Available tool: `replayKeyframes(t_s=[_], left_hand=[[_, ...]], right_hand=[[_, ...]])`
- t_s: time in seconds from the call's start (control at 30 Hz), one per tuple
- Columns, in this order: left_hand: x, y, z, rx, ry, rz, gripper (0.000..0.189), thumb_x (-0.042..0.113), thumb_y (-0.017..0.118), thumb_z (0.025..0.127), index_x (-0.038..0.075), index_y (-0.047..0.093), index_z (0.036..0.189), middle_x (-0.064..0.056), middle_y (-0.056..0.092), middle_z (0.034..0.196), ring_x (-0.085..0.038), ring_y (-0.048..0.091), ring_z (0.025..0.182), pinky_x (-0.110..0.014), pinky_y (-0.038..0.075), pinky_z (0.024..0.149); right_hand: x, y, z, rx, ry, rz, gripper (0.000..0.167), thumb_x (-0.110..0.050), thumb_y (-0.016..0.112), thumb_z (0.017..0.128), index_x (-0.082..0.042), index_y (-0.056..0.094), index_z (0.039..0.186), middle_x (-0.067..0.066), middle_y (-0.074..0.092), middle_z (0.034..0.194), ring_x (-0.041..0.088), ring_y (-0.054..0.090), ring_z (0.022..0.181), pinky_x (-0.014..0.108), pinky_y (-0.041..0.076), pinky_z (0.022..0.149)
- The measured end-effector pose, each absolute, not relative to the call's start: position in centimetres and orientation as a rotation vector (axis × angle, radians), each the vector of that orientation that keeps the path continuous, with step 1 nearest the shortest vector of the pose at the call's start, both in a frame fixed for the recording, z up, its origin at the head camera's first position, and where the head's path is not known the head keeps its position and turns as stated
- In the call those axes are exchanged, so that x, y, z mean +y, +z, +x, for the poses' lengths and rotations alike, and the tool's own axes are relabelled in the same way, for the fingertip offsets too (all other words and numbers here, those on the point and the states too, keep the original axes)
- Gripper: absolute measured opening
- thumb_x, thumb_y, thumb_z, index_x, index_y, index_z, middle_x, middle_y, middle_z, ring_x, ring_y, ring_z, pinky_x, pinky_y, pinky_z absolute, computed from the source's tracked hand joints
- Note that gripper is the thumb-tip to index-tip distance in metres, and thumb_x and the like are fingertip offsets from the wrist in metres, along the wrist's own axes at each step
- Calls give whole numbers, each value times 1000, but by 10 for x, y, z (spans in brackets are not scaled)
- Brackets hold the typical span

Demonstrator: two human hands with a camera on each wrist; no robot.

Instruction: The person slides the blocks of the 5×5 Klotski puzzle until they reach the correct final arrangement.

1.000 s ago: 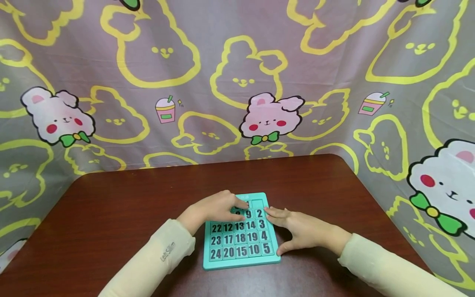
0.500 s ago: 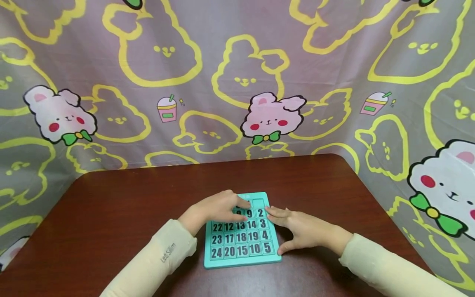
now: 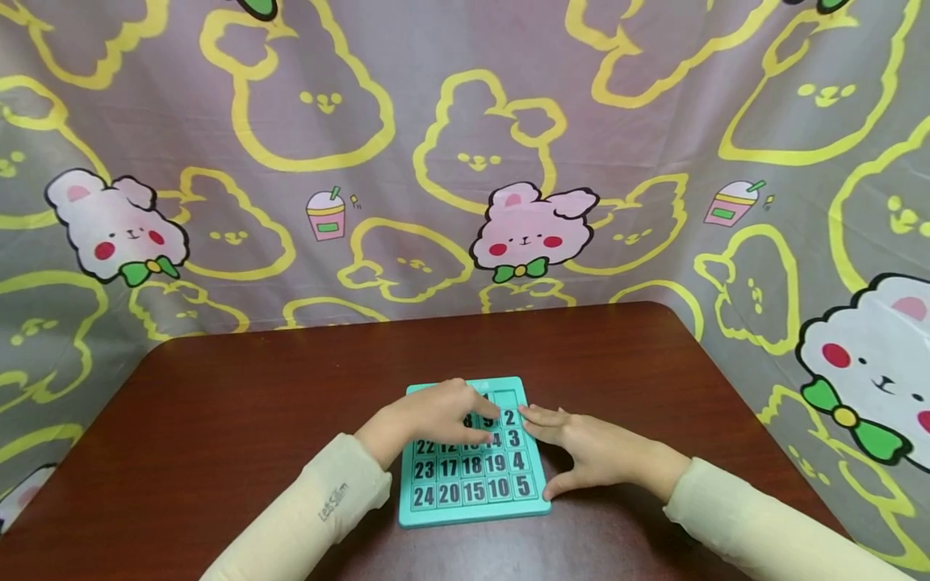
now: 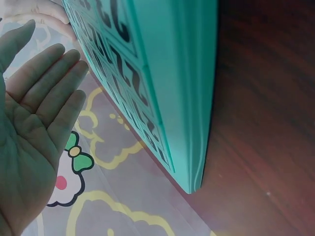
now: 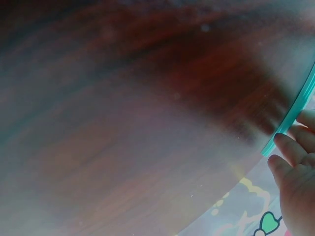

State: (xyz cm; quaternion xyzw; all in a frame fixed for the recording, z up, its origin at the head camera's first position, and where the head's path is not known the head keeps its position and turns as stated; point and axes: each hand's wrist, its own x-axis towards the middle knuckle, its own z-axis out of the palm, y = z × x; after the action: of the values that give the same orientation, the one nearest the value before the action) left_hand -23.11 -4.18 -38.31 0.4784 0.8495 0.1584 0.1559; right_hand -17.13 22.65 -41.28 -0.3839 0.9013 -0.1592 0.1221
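A turquoise sliding number puzzle (image 3: 475, 516) lies flat on the table, its white tiles printed with black numbers. An empty slot (image 3: 504, 399) shows at its top right corner, above the 2 tile (image 3: 510, 418). Over the upper rows hovers or rests my left hand (image 3: 443, 411), hiding several tiles; its fingers look fairly straight in the left wrist view, where the puzzle's side edge (image 4: 197, 123) stands beside them. My right hand (image 3: 603, 448) touches the puzzle's right edge, fingers near the 2 tile and thumb by the lower right corner.
The brown wooden table (image 3: 247, 436) has rounded far corners. A grey-pink curtain (image 3: 407, 48) with yellow outlines and cartoon rabbits hangs close behind it and along both sides.
My left hand has shifted slightly right and toward me, its fingertips now around the 9 and 14 tiles. The right hand stays at the puzzle's edge.
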Motion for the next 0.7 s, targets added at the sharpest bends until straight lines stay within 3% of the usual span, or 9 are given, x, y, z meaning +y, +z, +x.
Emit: replayKeyframes(t_s=[0.43, 0.7], left_hand=[[-32, -380, -225, 2402, 421, 1457, 42, 34, 67, 94, 15, 66, 132, 4, 66, 132, -4, 63, 118, -21, 50, 98], [-28, -386, -224, 2383, 399, 1451, 41, 33, 66, 95, 17, 65, 133, 4, 64, 135, -5, 59, 125, -21, 49, 101]], right_hand=[[227, -411, -172, 2634, -480, -1124, 99, -67, 67, 78, -5, 40, 151, 9, 26, 164, 27, 31, 150, 55, 35, 114], [226, -410, -170, 2611, -498, -1113, 99, -66, 68, 79, -5, 40, 151, 10, 26, 164, 28, 30, 150, 55, 34, 114]])
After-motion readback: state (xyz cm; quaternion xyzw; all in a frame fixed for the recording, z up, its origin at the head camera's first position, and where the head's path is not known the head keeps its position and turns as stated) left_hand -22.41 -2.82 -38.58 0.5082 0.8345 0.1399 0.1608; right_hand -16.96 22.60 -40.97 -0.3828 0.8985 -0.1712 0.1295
